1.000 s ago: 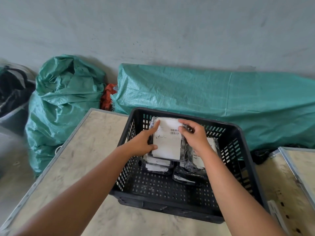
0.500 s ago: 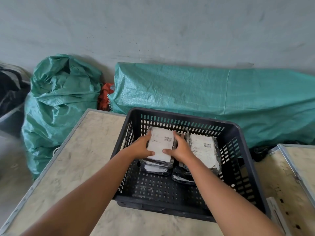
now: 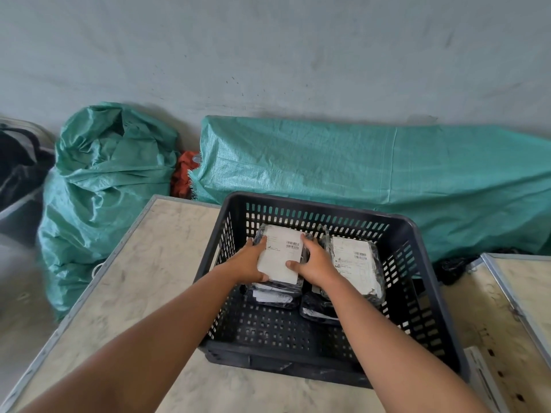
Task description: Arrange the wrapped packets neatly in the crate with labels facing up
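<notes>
A black slotted crate stands on the table. Inside, at the back left, a wrapped packet with a white label facing up lies on top of a small stack. My left hand grips its left edge and my right hand grips its right edge, thumbs on the label. A second stack stands beside it on the right, its top packet also label up. Lower packets show dark wrap under both stacks.
Green woven sacks and a long green tarp-covered bundle lie against the wall behind the table. A second table adjoins on the right. The crate's front half shows bare floor.
The packet went from being held up, tilted above the crate, down onto the left stack. Both hands followed it down and still hold its edges.
</notes>
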### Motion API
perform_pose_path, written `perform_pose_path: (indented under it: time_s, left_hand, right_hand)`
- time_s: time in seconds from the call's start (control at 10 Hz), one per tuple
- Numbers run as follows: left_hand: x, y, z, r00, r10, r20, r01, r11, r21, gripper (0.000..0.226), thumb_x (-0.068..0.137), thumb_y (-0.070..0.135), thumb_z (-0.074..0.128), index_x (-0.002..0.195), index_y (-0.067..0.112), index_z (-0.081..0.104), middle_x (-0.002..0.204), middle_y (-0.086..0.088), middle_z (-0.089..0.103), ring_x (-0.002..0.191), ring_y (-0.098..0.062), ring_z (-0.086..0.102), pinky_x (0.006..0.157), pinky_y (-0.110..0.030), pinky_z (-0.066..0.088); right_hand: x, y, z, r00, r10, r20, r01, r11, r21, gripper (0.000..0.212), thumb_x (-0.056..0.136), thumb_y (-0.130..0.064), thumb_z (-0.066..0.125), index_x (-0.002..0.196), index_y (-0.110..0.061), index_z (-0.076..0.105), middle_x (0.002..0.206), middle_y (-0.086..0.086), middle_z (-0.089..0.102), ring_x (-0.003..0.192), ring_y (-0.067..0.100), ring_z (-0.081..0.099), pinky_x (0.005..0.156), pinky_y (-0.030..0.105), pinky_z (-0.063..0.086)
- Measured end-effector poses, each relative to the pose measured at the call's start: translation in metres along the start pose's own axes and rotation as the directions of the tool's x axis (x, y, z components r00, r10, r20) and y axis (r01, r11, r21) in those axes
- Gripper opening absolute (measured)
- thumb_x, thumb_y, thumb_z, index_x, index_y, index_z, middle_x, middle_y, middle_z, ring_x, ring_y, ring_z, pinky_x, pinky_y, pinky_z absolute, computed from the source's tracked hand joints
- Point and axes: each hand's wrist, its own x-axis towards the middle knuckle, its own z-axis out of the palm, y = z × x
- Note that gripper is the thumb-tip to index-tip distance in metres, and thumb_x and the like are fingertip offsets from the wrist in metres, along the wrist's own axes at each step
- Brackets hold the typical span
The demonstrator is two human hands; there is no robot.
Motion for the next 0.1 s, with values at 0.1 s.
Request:
perform_pose_path:
  time_s: [0.1]
  left_hand:
    - [-0.0095, 0.011, -0.0085, 0.997, -0.008, -0.073, 0.003, 0.998, -0.064, 0.114, 0.082, 0.029, 0.085, 0.164, 0.019, 0.007, 0.17, -0.018, 0.004, 0.155, -0.035, 0.009, 0.123, -0.044, 0.015]
  right_hand:
    - [-0.0065, -0.0054, -0.0164, 0.999, -0.039, -0.032, 0.04, 0.999, 0.015, 0.078, 0.09, -0.027, 0.08, 0.157, -0.018, 0.041, 0.159, 0.002, 0.044, 0.141, 0.025, 0.046, 0.113, 0.037, 0.035]
